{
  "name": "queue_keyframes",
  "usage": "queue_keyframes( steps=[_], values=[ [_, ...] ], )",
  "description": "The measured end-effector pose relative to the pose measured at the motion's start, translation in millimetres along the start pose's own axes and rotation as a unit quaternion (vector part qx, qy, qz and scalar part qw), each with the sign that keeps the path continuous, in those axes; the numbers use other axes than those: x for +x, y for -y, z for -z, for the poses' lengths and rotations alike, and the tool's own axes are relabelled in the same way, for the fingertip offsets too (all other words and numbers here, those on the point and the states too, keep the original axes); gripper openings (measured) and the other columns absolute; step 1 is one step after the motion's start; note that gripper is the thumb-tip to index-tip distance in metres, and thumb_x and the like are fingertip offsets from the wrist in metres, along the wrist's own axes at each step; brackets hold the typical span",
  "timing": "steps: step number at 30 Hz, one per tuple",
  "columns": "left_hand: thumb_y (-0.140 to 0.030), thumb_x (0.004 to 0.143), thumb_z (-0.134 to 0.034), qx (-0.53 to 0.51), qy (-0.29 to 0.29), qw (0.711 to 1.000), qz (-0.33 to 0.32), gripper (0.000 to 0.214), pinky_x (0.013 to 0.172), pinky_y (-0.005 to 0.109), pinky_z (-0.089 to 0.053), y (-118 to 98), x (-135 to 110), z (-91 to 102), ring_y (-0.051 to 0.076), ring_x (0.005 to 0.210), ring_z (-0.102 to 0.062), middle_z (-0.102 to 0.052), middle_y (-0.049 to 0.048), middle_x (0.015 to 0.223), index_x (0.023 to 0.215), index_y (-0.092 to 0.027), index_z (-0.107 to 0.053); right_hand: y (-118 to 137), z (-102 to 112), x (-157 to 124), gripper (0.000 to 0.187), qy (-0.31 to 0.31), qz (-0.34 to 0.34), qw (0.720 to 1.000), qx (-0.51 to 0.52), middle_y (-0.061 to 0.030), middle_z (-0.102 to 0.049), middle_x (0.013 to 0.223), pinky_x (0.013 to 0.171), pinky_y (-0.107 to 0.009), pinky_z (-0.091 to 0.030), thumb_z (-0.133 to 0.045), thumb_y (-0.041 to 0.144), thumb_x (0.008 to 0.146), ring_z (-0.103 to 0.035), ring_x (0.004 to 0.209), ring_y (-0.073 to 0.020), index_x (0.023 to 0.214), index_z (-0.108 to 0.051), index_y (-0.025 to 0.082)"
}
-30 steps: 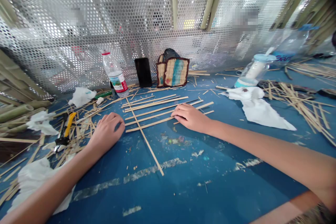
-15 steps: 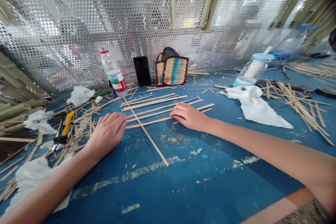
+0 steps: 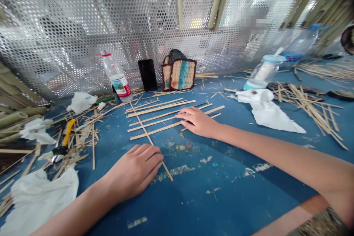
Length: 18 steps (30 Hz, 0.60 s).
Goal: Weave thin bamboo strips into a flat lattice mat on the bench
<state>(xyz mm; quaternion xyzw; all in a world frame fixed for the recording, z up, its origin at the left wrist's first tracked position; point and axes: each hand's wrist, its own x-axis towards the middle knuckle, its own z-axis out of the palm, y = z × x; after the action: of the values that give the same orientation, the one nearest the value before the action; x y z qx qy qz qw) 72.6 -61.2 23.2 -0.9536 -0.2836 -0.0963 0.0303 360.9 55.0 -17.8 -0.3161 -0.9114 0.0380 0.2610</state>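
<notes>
Bamboo strips (image 3: 160, 108) lie side by side on the blue desk (image 3: 221, 191), and one long strip (image 3: 141, 124) crosses them at an angle, running toward us. Our left hand (image 3: 135, 171) rests palm down near the long strip's near end, fingertips touching it. Its grip is open, closed on nothing. Our right hand (image 3: 197, 121) lies flat on the right part of the row, fingers stretched out and pressing the strips to the desk, its grip open as well.

Behind the row, against the perforated metal screen (image 3: 110, 25), stand a water bottle (image 3: 116, 79), a dark phone (image 3: 148, 75) and a striped woven pouch (image 3: 179, 73). A yellow-handled knife (image 3: 65, 138) lies among scraps to the left, and a white tissue (image 3: 271, 116) lies to the right.
</notes>
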Motion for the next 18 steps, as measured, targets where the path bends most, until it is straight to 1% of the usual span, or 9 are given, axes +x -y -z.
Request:
queue_keyframes(
  steps=[4, 9, 12, 14, 16, 18],
  values=[
    [-0.026, 0.103, -0.038, -0.004, -0.009, 1.000, 0.009, 0.028, 0.084, 0.037, -0.053, -0.2, 0.0, -0.9, 0.022, 0.095, -0.066, -0.070, 0.0077, 0.104, 0.107, -0.020, -0.064, -0.4, -0.7, 0.8, 0.029, 0.028, -0.025, 0.999, -0.001, -0.0111, -0.064, 0.120, 0.099, -0.047, -0.045, -0.047, 0.024, 0.102, -0.056, 0.112, -0.0261, 0.125, -0.065, 0.020],
    [-0.023, 0.103, -0.040, -0.009, -0.029, 1.000, -0.006, 0.023, 0.082, 0.036, -0.052, -1.4, -2.4, -3.0, 0.021, 0.091, -0.065, -0.070, 0.0072, 0.100, 0.106, -0.020, -0.063, -0.5, -1.4, 0.8, 0.028, 0.021, -0.035, 0.999, -0.016, -0.0106, -0.063, 0.114, 0.097, -0.047, -0.045, -0.048, 0.025, 0.102, -0.055, 0.108, -0.0261, 0.122, -0.066, 0.021],
    [-0.023, 0.102, -0.042, -0.024, -0.044, 0.999, -0.004, 0.020, 0.081, 0.034, -0.051, 3.9, -5.2, -2.5, 0.020, 0.088, -0.066, -0.070, 0.0055, 0.095, 0.105, -0.020, -0.062, -0.6, -1.9, 0.8, 0.028, 0.015, -0.033, 0.999, -0.019, -0.0112, -0.061, 0.111, 0.097, -0.046, -0.045, -0.048, 0.024, 0.101, -0.054, 0.106, -0.0261, 0.122, -0.066, 0.019],
    [-0.025, 0.102, -0.043, -0.013, -0.066, 0.997, 0.028, 0.019, 0.082, 0.034, -0.050, 12.0, -7.5, -1.8, 0.020, 0.091, -0.066, -0.070, 0.0055, 0.097, 0.105, -0.020, -0.062, -0.6, -2.2, 1.0, 0.027, 0.015, -0.036, 0.999, -0.022, -0.0116, -0.060, 0.109, 0.096, -0.045, -0.046, -0.049, 0.025, 0.100, -0.054, 0.105, -0.0263, 0.121, -0.066, 0.018],
    [-0.030, 0.102, -0.043, 0.028, -0.084, 0.991, 0.095, 0.021, 0.083, 0.037, -0.050, 23.5, -10.0, -1.8, 0.023, 0.095, -0.065, -0.070, 0.0071, 0.104, 0.107, -0.020, -0.062, -0.7, -2.2, 1.2, 0.026, 0.014, -0.039, 0.999, -0.023, -0.0116, -0.060, 0.108, 0.095, -0.045, -0.046, -0.048, 0.024, 0.100, -0.054, 0.104, -0.0263, 0.118, -0.066, 0.018],
    [-0.036, 0.102, -0.041, 0.080, -0.084, 0.978, 0.175, 0.028, 0.084, 0.041, -0.049, 36.5, -12.6, -3.1, 0.027, 0.101, -0.064, -0.068, 0.0096, 0.112, 0.112, -0.019, -0.061, -0.4, -2.2, 1.0, 0.025, 0.011, -0.040, 0.999, -0.023, -0.0114, -0.059, 0.107, 0.094, -0.044, -0.047, -0.048, 0.024, 0.100, -0.054, 0.103, -0.0260, 0.116, -0.066, 0.019]
  ],
)
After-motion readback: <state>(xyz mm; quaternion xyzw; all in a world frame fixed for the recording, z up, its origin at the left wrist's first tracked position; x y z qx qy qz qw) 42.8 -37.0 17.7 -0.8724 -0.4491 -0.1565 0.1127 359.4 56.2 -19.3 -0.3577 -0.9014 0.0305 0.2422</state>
